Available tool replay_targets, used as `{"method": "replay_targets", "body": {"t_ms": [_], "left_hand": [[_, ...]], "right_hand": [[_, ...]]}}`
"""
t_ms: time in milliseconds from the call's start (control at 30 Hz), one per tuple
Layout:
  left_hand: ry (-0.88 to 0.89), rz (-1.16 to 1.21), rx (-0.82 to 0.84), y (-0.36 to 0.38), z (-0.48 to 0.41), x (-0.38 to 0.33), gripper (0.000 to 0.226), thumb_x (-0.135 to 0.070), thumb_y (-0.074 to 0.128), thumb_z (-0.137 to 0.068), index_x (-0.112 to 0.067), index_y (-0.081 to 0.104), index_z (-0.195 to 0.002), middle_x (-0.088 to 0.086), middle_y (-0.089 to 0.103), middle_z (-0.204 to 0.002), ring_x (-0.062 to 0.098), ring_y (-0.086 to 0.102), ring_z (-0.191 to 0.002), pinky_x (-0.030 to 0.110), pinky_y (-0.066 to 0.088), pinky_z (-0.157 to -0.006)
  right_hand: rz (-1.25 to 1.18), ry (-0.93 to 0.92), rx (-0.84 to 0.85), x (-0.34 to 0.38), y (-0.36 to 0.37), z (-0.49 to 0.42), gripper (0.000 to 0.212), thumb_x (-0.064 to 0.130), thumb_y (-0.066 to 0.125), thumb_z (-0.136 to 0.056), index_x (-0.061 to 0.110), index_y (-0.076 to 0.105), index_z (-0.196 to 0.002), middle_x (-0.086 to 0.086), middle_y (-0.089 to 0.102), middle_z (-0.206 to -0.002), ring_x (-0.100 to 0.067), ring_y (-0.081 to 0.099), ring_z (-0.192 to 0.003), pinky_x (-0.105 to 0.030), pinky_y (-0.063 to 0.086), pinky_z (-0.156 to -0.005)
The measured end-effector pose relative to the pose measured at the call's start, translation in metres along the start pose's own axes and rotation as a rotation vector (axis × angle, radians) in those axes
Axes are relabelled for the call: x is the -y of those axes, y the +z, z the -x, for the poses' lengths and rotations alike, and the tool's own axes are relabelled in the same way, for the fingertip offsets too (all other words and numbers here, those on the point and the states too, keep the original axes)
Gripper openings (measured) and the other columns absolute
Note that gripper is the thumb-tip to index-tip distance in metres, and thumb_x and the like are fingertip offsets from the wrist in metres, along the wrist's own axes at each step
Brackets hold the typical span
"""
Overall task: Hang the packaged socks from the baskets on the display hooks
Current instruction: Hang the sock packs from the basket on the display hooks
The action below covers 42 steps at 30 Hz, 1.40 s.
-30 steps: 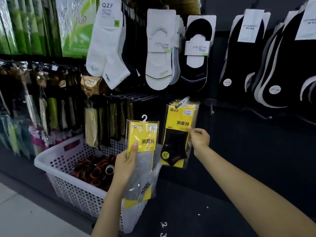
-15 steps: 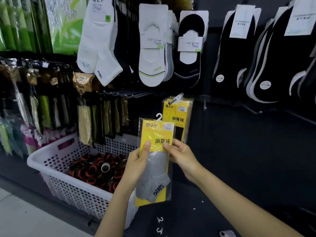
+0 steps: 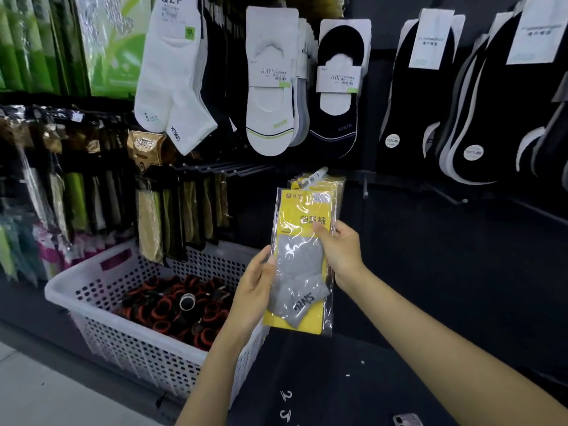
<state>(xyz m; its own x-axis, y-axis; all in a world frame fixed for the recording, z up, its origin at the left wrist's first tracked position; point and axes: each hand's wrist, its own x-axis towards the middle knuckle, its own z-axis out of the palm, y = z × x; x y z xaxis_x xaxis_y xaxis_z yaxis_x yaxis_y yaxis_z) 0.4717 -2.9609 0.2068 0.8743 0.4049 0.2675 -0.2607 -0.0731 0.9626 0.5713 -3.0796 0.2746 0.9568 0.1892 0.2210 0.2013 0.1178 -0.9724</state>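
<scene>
Basket: one white perforated basket (image 3: pixel 92 273) sits low at 8 o'clock from the frame's middle.
Basket contents: a heap of black rolls with orange-red bands (image 3: pixel 166 315), too overlapped to count. One of them shows a white ring (image 3: pixel 187 302).
Held pack: one clear sleeve with a yellow card and a grey sock (image 3: pixel 299 265) is upright near the frame's middle. Whether its hanger sits on the hook I cannot tell.
Left hand: the left hand (image 3: pixel 255 287) is at 8 o'clock of the held pack. Its thumb lies on the front of the left edge and its fingers curl behind, gripping it.
Right hand: the right hand (image 3: pixel 342 253) is at 3 o'clock of the held pack. It pinches the pack, thumb pressed on the yellow card and fingers behind.
Hook: one white-tipped display hook (image 3: pixel 316 174) juts out at 12 o'clock of the held pack.
Hanging packs: matching yellow packs (image 3: pixel 336 192) hang on that hook, just behind the held pack. At least two edges show; the full number is hidden.
Upper row: three stacks hang from 11 to 12 o'clock, fronted by a white ankle sock (image 3: pixel 172 72), a white low-cut sock (image 3: pixel 270 103) and a black low-cut sock (image 3: pixel 336 127).
Right wall: black socks with white labels (image 3: pixel 424 118) hang at 2 o'clock.
Left racks: cellophane packs (image 3: pixel 147 222) hang at 9 o'clock, with a gold packet (image 3: pixel 147 146) above them and black hook arms (image 3: pixel 221 169) beside it.
In the way: the held pack covers most of the hanging packs, and the left forearm hides the basket's near right corner.
</scene>
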Motion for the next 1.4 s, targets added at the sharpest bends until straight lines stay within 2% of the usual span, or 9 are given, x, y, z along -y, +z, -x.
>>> {"method": "replay_targets", "body": {"t_ms": [233, 433, 700, 967, 1033, 1100, 1200, 1267, 1400], "left_hand": [[-0.102, -0.100, 0.003, 0.006, 0.001, 0.031, 0.060, -0.051, 0.045, -0.090, -0.027, 0.035, -0.144, -0.011, 0.039, -0.146, 0.001, 0.039, -0.125, 0.020, 0.034, -0.097], [-0.178, -0.188, 0.024, 0.012, 0.011, 0.052, 0.055, -0.045, 0.048, -0.094, -0.023, 0.036, -0.144, -0.005, 0.038, -0.149, 0.012, 0.035, -0.136, 0.024, 0.031, -0.103], [-0.348, -0.378, 0.255, 0.048, 0.077, 0.098, 0.051, -0.038, 0.049, -0.096, -0.016, 0.041, -0.141, 0.001, 0.044, -0.144, 0.017, 0.043, -0.132, 0.022, 0.039, -0.096], [-0.641, -0.460, 0.441, 0.102, 0.192, 0.164, 0.041, -0.030, 0.049, -0.098, -0.005, 0.053, -0.130, 0.009, 0.060, -0.119, 0.011, 0.055, -0.097, 0.009, 0.041, -0.072], [-0.749, -0.454, 0.467, 0.106, 0.221, 0.179, 0.041, -0.033, 0.047, -0.099, -0.008, 0.054, -0.130, 0.007, 0.057, -0.129, 0.015, 0.053, -0.113, 0.009, 0.040, -0.082], [-0.845, -0.465, 0.446, 0.102, 0.248, 0.194, 0.048, -0.038, 0.047, -0.098, -0.008, 0.047, -0.136, 0.006, 0.048, -0.140, 0.020, 0.046, -0.127, 0.020, 0.035, -0.101], [-0.922, -0.425, 0.408, 0.085, 0.282, 0.209, 0.051, -0.039, 0.052, -0.095, -0.014, 0.041, -0.138, 0.007, 0.050, -0.136, 0.023, 0.056, -0.117, 0.032, 0.048, -0.094], [-0.985, -0.508, 0.529, 0.075, 0.301, 0.215, 0.050, -0.049, 0.055, -0.090, -0.023, 0.043, -0.131, 0.005, 0.055, -0.126, 0.019, 0.058, -0.109, 0.035, 0.051, -0.090], [-1.005, -0.723, 0.675, 0.068, 0.329, 0.233, 0.067, -0.039, 0.064, -0.087, -0.013, 0.031, -0.139, 0.009, 0.052, -0.132, 0.021, 0.052, -0.117, 0.035, 0.045, -0.097]], "right_hand": [[-0.025, 0.185, -0.128, -0.020, 0.001, -0.032, 0.014, 0.024, 0.069, -0.086, 0.013, 0.064, -0.093, -0.008, 0.069, -0.109, -0.025, 0.063, -0.105, -0.042, 0.050, -0.098], [0.016, 0.284, -0.172, -0.051, -0.037, -0.021, 0.024, 0.018, 0.064, -0.090, 0.009, 0.059, -0.112, -0.015, 0.063, -0.118, -0.027, 0.060, -0.111, -0.037, 0.049, -0.098], [0.172, 0.482, 0.105, -0.126, -0.152, 0.107, 0.013, 0.017, 0.060, -0.093, 0.016, 0.064, -0.105, -0.002, 0.063, -0.111, -0.018, 0.061, -0.107, -0.033, 0.050, -0.093], [0.384, 0.793, 0.251, -0.223, -0.245, 0.249, 0.003, 0.016, 0.061, -0.092, 0.015, 0.064, -0.090, -0.007, 0.064, -0.095, -0.017, 0.059, -0.086, -0.020, 0.044, -0.066], [0.455, 0.811, 0.352, -0.244, -0.254, 0.276, 0.003, 0.016, 0.066, -0.088, 0.015, 0.066, -0.086, -0.007, 0.064, -0.090, -0.013, 0.057, -0.079, -0.017, 0.042, -0.065], [0.531, 0.820, 0.496, -0.261, -0.257, 0.300, 0.011, 0.021, 0.069, -0.086, 0.015, 0.067, -0.095, -0.005, 0.068, -0.100, -0.010, 0.060, -0.087, -0.014, 0.044, -0.074], [0.641, 0.822, 0.638, -0.281, -0.262, 0.327, 0.040, 0.028, 0.071, -0.084, 0.011, 0.061, -0.118, -0.005, 0.060, -0.125, -0.014, 0.057, -0.111, -0.022, 0.045, -0.094], [0.737, 0.819, 0.726, -0.288, -0.265, 0.339, 0.058, 0.034, 0.074, -0.081, 0.012, 0.051, -0.130, -0.002, 0.054, -0.131, -0.017, 0.052, -0.120, -0.027, 0.043, -0.100], [0.958, 0.705, 0.850, -0.295, -0.262, 0.345, 0.062, 0.046, 0.075, -0.076, 0.016, 0.051, -0.125, 0.000, 0.052, -0.127, -0.016, 0.053, -0.112, -0.027, 0.045, -0.086]]}}
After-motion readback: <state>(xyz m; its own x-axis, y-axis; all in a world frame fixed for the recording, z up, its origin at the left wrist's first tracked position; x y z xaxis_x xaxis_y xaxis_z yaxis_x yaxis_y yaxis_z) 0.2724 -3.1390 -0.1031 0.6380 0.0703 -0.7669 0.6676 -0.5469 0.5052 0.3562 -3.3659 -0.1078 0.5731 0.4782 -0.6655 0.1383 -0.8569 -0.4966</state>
